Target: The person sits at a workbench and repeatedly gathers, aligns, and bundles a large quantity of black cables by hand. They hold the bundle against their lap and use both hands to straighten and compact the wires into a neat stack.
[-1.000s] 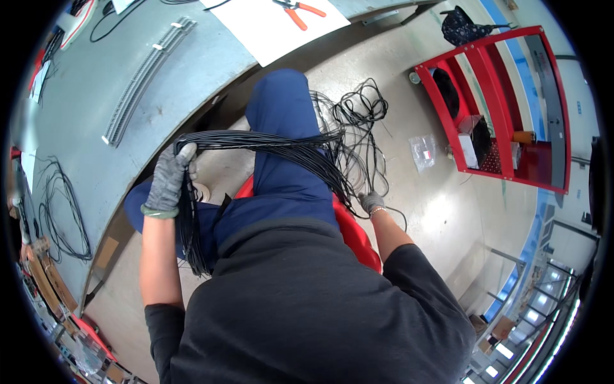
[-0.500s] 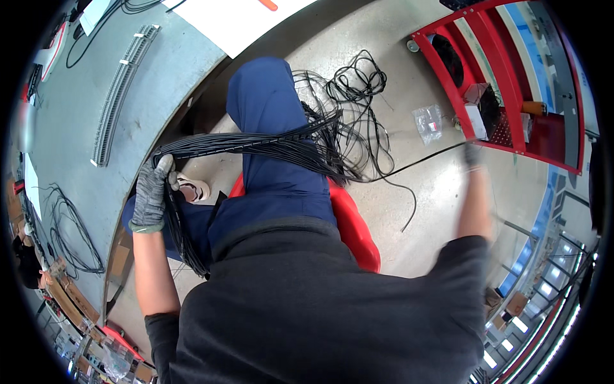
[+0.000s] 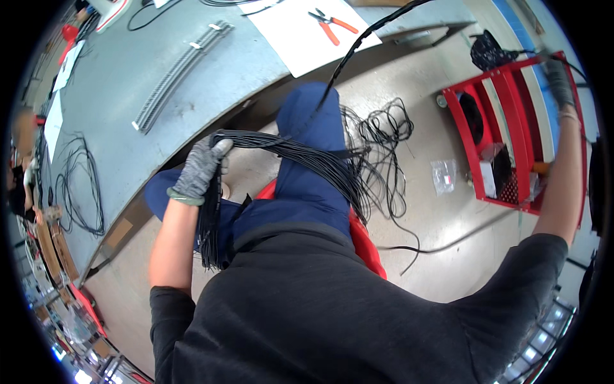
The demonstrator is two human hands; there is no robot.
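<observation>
My left hand [image 3: 199, 168], in a grey knitted glove, is closed round a thick bundle of black cables [image 3: 313, 163]. The bundle runs across my thighs, and its other part hangs down below the hand beside my hip. Far out to the right, my gloved right hand [image 3: 558, 83] is raised over the red cart and smeared by motion. A black cable passes at its fingers, which look closed on it. One long black strand [image 3: 350, 54] arcs up from the bundle past the top edge. Another blurred cable [image 3: 460, 240] trails above the floor at the right.
Loose black cable coils [image 3: 387, 125] lie on the floor beyond my knee, near a clear plastic bag [image 3: 443, 176]. The red cart [image 3: 505, 96] stands at the right. On the grey table [image 3: 192, 105] are slotted grey ducting [image 3: 182, 73], orange-handled pliers [image 3: 332, 27] on white paper, and cables.
My right hand has swung farther right and up, drawing cable away from the bundle. A strand now arcs over the table edge. The view has shifted, and my left hand keeps its grip.
</observation>
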